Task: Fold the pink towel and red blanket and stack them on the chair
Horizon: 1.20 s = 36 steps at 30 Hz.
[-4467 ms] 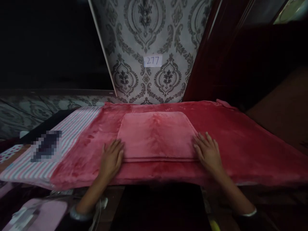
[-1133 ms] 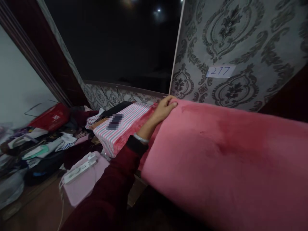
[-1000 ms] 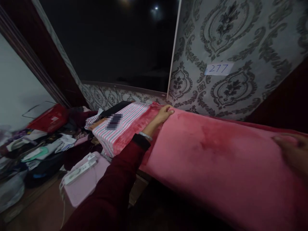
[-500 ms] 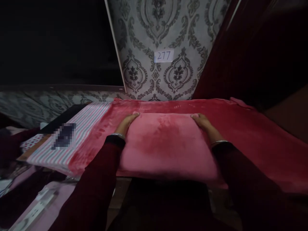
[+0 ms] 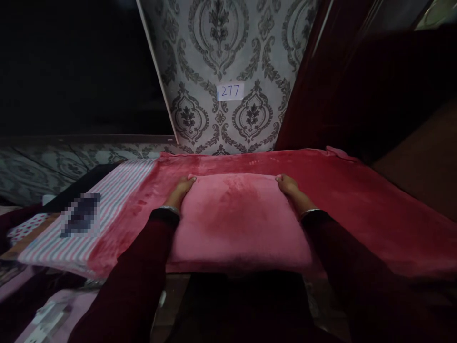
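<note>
A folded pink cloth (image 5: 235, 219) with a soft, plush-looking surface lies in front of me, darker reddish over its middle. At its far left corner my left hand (image 5: 181, 188) is closed, thumb on top and fingers hidden beneath. My right hand (image 5: 291, 188) pinches the far right corner in the same way. Under the cloth spreads a red plush cover (image 5: 357, 205) over the table. Whether the cloth is a garment or a blanket I cannot tell.
A striped cloth (image 5: 124, 190) covers the table's left part, with a blurred-out dark object (image 5: 81, 215) on it. Behind stand a dark screen (image 5: 78, 71) and patterned wallpaper with a paper label reading 277 (image 5: 230, 92). A white power strip (image 5: 48, 324) lies lower left.
The view has shifted slightly, so the wall, table and hands appear further left and a little lower. Both hands keep their hold on the cloth's far corners.
</note>
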Tool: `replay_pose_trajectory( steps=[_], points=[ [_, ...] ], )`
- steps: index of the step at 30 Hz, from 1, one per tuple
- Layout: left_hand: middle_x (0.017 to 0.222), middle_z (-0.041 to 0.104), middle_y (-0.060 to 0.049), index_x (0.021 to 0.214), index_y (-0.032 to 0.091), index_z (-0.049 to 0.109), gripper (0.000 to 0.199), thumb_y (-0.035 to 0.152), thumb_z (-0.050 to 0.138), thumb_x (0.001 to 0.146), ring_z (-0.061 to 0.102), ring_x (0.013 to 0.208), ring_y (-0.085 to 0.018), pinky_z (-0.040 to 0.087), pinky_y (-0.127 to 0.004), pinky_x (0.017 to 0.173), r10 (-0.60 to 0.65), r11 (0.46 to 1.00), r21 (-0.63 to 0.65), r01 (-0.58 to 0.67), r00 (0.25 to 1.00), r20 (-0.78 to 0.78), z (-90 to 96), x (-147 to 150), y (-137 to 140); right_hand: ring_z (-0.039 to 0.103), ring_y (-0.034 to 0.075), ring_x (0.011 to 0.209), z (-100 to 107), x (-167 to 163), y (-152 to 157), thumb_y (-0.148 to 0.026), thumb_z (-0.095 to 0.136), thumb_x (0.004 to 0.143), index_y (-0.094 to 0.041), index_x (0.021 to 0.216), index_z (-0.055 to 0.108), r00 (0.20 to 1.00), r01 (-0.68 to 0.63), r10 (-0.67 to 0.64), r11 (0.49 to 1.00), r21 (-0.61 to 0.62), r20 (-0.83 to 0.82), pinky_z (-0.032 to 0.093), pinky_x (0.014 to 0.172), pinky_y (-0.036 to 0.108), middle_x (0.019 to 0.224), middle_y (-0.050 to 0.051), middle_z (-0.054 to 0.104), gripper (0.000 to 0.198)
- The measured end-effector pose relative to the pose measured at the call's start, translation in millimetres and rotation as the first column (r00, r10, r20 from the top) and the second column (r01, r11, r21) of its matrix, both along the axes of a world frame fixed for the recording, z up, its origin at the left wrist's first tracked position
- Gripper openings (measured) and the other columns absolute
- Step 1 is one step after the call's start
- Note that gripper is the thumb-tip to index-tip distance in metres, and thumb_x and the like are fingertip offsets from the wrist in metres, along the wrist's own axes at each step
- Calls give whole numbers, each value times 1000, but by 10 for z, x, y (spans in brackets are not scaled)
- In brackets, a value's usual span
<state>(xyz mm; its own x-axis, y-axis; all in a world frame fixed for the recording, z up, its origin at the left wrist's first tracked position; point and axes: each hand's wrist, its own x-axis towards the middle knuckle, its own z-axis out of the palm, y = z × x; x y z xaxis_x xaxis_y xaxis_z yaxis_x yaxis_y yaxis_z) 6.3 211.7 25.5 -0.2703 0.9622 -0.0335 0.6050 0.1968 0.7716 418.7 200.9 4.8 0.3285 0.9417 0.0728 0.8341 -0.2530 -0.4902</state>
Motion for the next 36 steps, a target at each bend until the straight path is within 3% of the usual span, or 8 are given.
replay_pose_trajectory(
  steps=[3, 5, 9, 12, 16, 22, 27, 36],
  points=[
    [123, 73, -22, 113, 11, 71, 33, 30, 67, 86, 61, 129, -41, 48, -50, 108, -21, 997, 70, 29, 993, -113, 187, 281, -5, 56, 36, 134, 191, -260, -53, -32, 49, 100, -12, 144, 60, 996, -37, 37, 999, -2, 76, 45, 107, 48, 146, 24, 59, 49],
    [143, 63, -21, 126, 12, 67, 41, 26, 64, 88, 48, 144, -38, 35, -50, 121, -122, 973, 161, 165, 962, -245, 249, 584, -59, 42, 35, 147, 262, -586, -142, -35, 44, 103, -16, 155, 49, 959, -213, 202, 976, 33, 198, 36, 117, 53, 161, 20, 44, 55],
    [158, 51, -17, 143, 13, 58, 47, 25, 43, 100, 43, 150, -31, 22, -52, 128, -423, 798, 91, 595, 662, -619, 105, 1177, -305, 33, 31, 153, 167, -1264, -361, -27, 30, 106, -13, 157, 46, 754, -567, 531, 823, -25, 387, 26, 124, 54, 166, 16, 37, 55],
    [161, 47, -17, 152, 10, 50, 54, 21, 34, 102, 39, 153, -28, 21, -52, 129, -456, 798, -12, 602, 591, -666, -121, 1348, -459, 34, 29, 153, -21, -1475, -453, -22, 29, 105, -11, 157, 46, 749, -570, 548, 820, -61, 372, 26, 124, 56, 165, 15, 40, 56],
    [166, 39, -16, 158, 12, 43, 58, 31, 31, 104, 31, 157, -28, 18, -53, 130, -433, 819, -51, 572, 557, -708, -248, 1228, -446, 34, 28, 154, -153, -1330, -415, -28, 32, 107, -17, 158, 46, 765, -556, 519, 831, -15, 381, 24, 125, 53, 165, 12, 40, 54],
    [159, 49, -21, 148, 12, 54, 59, 46, 35, 104, 38, 153, -35, 20, -58, 127, -358, 909, -84, 409, 660, -661, -149, 719, -174, 46, 31, 144, -123, -696, -218, -35, 33, 108, -16, 147, 58, 854, -352, 335, 935, -31, 398, 29, 120, 56, 154, 15, 55, 50],
    [147, 60, -22, 135, 11, 64, 55, 41, 29, 104, 51, 142, -35, 37, -53, 118, -283, 953, -91, 287, 746, -603, -146, 342, -9, 41, 33, 147, -194, -372, -140, -35, 30, 108, -18, 145, 61, 928, -236, 230, 972, -15, 295, 30, 119, 61, 155, 14, 54, 51],
    [165, 41, -14, 155, 9, 47, 59, 31, 27, 104, 36, 155, -22, 29, -34, 126, -262, 963, -76, 258, 836, -482, -164, 129, -34, 33, 30, 153, -163, -239, -180, -35, 21, 109, -13, 160, 44, 980, -124, 133, 990, -68, 149, 36, 120, 54, 167, 15, 36, 59]
  ],
)
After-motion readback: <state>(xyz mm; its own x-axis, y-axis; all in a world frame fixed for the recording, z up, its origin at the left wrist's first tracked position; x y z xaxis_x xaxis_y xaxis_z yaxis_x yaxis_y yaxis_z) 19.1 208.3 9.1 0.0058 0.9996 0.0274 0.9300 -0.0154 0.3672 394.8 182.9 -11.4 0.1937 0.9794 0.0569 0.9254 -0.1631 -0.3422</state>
